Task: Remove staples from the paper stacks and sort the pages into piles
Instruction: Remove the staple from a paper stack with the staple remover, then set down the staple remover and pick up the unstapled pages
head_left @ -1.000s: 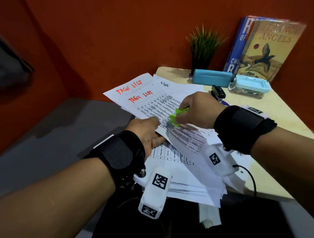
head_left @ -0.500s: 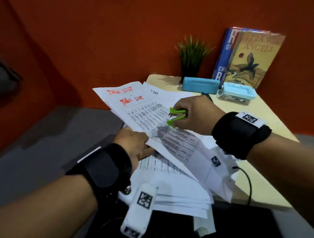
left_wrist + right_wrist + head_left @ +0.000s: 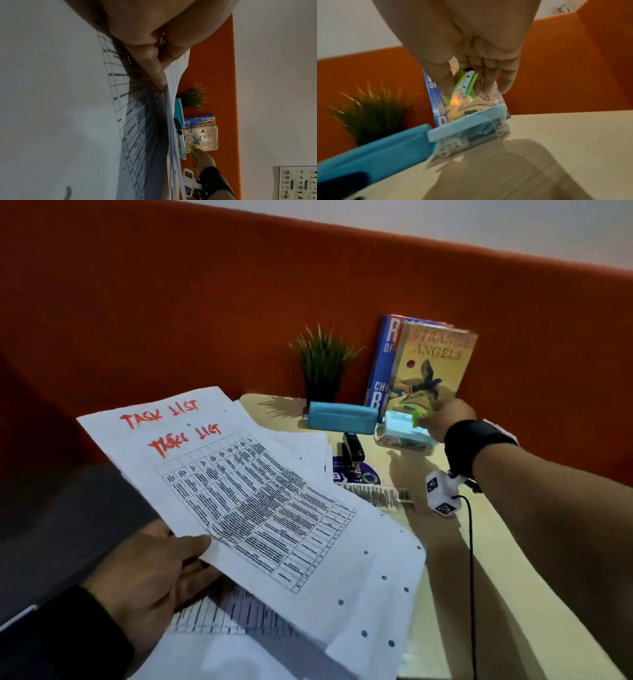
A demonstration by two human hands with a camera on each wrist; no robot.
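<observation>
Right hand (image 3: 442, 419) pinched the green staple remover (image 3: 465, 84) over the box (image 3: 467, 126); left hand (image 3: 150, 573) gripped loose pages (image 3: 239, 491), which could fan out and slip.

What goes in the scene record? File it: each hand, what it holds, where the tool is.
left hand: grips white printed paper sheets headed TASK LIST, lifted off the pile
right hand: pinches green plastic staple remover
tool place: above the clear box with light blue lid
desk back: blue case, potted green plant, two books
</observation>
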